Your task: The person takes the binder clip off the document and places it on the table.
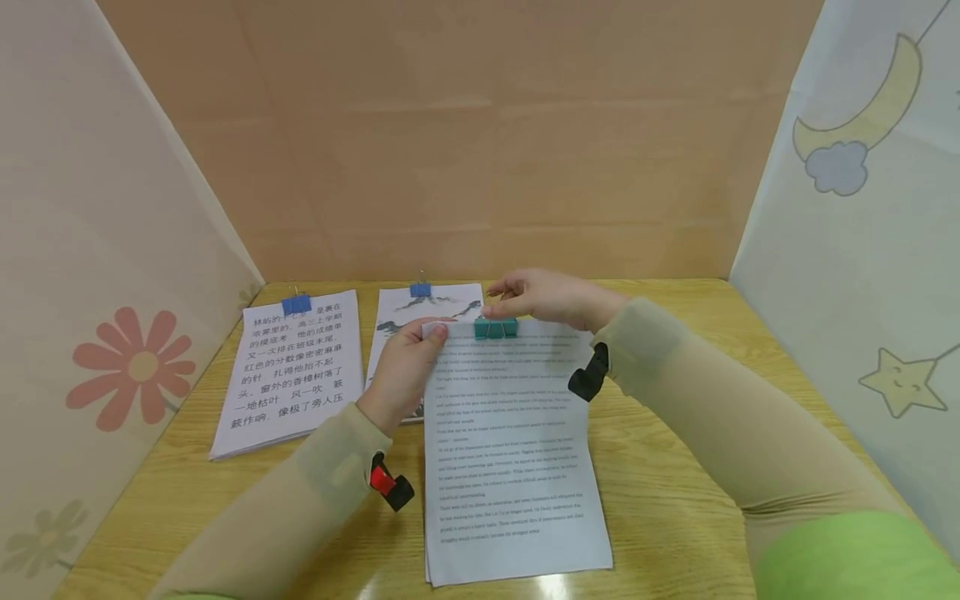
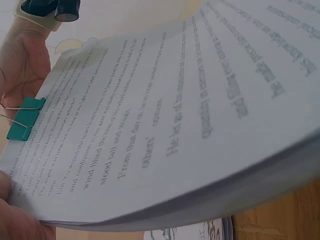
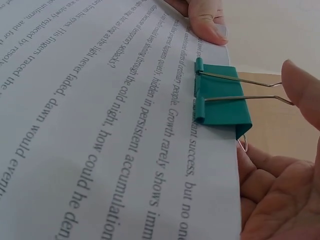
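A stack of printed English sheets (image 1: 517, 467) is held up over the table, a teal binder clip (image 1: 497, 329) on its top edge. My left hand (image 1: 401, 367) pinches the stack's top left corner, thumb in front. My right hand (image 1: 555, 298) is at the clip from above and the right. In the right wrist view, the clip's wire handles (image 3: 245, 98) stick out past the paper edge. The right thumb (image 3: 304, 92) is at their ends, and the other fingers lie loosely behind the sheets, apart from the thumb.
At the left on the wooden table (image 1: 675, 467) lies a stack of Chinese text (image 1: 288, 375) with a blue binder clip (image 1: 296, 303). Behind my left hand is a landscape-picture stack (image 1: 450, 296) with another blue clip (image 1: 421, 289). Decorated panels (image 1: 847, 275) stand at both sides.
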A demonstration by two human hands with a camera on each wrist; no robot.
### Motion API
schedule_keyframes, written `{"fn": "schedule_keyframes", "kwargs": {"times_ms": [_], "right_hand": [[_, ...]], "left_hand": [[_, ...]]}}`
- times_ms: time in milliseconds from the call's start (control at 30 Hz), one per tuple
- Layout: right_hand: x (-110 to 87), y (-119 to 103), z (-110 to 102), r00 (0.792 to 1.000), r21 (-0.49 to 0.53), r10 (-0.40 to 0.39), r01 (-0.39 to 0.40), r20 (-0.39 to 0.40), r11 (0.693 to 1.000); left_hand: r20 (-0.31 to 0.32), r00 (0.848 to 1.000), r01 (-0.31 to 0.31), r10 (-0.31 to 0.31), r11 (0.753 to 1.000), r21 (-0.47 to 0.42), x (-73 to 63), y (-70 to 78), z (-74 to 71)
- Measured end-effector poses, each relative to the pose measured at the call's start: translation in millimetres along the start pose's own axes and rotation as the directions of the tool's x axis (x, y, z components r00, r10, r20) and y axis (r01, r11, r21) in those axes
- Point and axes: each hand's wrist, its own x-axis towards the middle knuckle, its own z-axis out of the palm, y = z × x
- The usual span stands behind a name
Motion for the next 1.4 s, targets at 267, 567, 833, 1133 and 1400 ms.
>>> {"fn": "schedule_keyframes", "kwargs": {"times_ms": [267, 567, 833, 1133, 1400], "right_hand": [[-4.9, -2.7, -1.9, 1.0, -0.007, -0.006, 0.006, 0.006, 1.0], [-10.9, -6.8, 0.2, 1.0, -0.043, -0.005, 0.004, -0.026, 0.999], [-12.4, -6.8, 3.6, 0.998, -0.056, -0.016, 0.013, -0.06, 0.998], [-13.0, -2.9, 7.6, 0.995, -0.075, -0.046, 0.039, -0.093, 0.996], [-14.4, -3.2, 6.1, 0.987, -0.115, -0.073, 0.057, -0.144, 0.992]], "left_hand": [[0.023, 1.0, -0.016, 0.017, 0.999, -0.043, -2.2, 1.9, 1.3], [0.048, 0.998, -0.033, 0.035, 0.998, -0.051, -3.5, 1.2, 1.0], [0.03, 0.999, -0.038, 0.038, 0.999, -0.027, -4.2, 0.9, 1.6], [0.02, 0.999, -0.039, 0.039, 0.999, 0.007, -6.4, 3.1, 2.7], [0.01, 0.999, -0.033, 0.033, 0.999, 0.02, -4.9, 0.5, 3.5]]}}
